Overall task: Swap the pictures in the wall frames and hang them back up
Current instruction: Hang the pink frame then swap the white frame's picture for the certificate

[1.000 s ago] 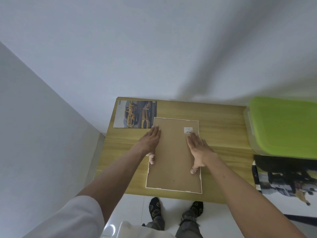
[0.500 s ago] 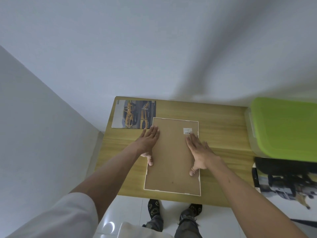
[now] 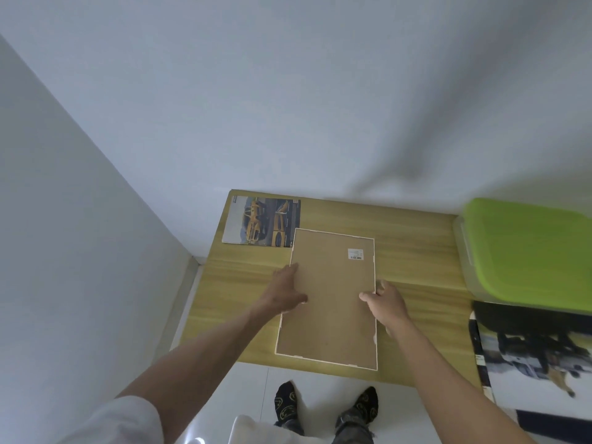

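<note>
Soft, even daylight fills the frame. A broad blurred shadow crosses the wall point(image 3: 416, 129) at upper right. Wide-angle distortion bends the edges; the green lid point(image 3: 528, 251) at right smears.

You see a brown board back on the frame point(image 3: 326, 296), with a thin white edge and a small white sticker point(image 3: 355, 254). The desk point(image 3: 416, 251) is yellow wood with streaky lines. The picture point(image 3: 262, 223) by the frame shows yellow cars on grey. The box lid point(image 3: 528, 251) is bright green. Your socks point(image 3: 285, 403) are black with yellow marks, and your sleeve point(image 3: 115, 421) is white.
</note>
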`<state>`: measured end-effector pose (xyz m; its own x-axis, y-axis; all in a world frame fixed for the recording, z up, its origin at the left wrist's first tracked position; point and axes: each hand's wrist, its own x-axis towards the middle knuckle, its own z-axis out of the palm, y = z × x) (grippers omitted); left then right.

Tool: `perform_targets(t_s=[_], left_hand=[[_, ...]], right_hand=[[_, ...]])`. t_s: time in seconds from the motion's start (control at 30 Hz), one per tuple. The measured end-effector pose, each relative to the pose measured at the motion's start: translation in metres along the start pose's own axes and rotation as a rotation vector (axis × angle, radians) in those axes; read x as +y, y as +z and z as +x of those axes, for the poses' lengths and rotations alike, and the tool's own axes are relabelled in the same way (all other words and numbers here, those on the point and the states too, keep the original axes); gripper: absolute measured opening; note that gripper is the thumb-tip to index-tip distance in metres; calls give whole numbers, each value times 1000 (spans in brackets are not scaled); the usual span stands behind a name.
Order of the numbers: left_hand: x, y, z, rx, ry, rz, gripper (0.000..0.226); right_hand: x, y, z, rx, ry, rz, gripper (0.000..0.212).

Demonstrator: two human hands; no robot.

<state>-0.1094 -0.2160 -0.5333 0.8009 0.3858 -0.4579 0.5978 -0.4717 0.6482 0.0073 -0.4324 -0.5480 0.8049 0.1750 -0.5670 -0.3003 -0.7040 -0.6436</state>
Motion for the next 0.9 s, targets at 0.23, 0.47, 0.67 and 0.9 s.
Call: perform_targets(t_s=[0.23,0.47,0.67,0.9], left_hand=[[18,4,-9,304,-182,-508,54],[50,-13,-12,186,-190,-531,17],[90,-30,-22,116,-67,-579,19],[172,-20,-55,330,83,-510,7]], right_hand=[[0,-8,-15,215,104,208,29],[-11,-50,-27,269,-8,196,26],[-18,-95,-37,250,-77,237,24],[-36,-148,-66,243,-299,142,44]])
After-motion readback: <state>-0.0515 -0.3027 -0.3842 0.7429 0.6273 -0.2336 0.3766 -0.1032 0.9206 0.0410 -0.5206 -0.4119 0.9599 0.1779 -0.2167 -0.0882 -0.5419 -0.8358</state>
